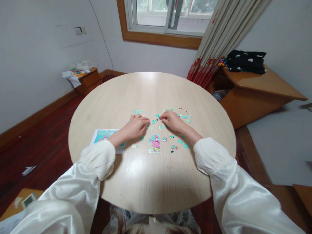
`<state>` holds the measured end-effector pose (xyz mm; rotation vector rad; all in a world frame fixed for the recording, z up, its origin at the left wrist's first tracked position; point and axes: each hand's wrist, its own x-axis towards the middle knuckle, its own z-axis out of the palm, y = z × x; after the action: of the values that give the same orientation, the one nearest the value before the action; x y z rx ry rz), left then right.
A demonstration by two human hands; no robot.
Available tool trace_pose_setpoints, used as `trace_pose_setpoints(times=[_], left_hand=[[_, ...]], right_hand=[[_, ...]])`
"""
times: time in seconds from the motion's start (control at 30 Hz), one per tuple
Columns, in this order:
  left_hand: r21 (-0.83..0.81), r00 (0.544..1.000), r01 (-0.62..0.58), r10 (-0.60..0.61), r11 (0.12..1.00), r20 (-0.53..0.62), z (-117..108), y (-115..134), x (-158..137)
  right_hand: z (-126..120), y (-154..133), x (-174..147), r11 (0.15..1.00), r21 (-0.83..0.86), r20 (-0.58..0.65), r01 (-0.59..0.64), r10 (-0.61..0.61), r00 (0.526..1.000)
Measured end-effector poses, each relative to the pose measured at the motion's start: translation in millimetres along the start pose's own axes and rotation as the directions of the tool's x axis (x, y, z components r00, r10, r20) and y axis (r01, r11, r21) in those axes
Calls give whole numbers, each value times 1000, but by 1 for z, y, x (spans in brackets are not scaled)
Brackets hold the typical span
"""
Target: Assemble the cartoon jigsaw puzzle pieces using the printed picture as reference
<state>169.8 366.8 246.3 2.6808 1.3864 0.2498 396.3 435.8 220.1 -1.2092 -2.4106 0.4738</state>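
Observation:
Loose jigsaw pieces, mostly turquoise, lie scattered over the middle of a round wooden table [151,182]. A joined section of the jigsaw puzzle [155,143], showing a pink starfish figure, lies nearest to me. My right hand [172,120] is closed, thumb and fingers pinched at a small puzzle piece [157,120] among the loose ones; whether it is lifted I cannot tell. My left hand [138,125] hovers or rests just left of the pieces, its fingers together and pointing right; what lies under them is hidden. A printed reference picture [101,136] is partly covered by my left forearm.
A window [161,19] and a striped curtain [224,35] are beyond the table. At the right stands a tilted wooden cabinet [258,94] with dark folded cloth [246,61] on top. A small wooden drawer unit [90,81] holds papers at the left.

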Motion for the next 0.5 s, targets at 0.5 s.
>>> trace_pose_setpoints(times=[0.5], left_hand=[[121, 997, -18, 9, 993, 73, 12, 9, 2]], right_hand=[[2, -9, -4, 972, -214, 159, 100, -67, 985]])
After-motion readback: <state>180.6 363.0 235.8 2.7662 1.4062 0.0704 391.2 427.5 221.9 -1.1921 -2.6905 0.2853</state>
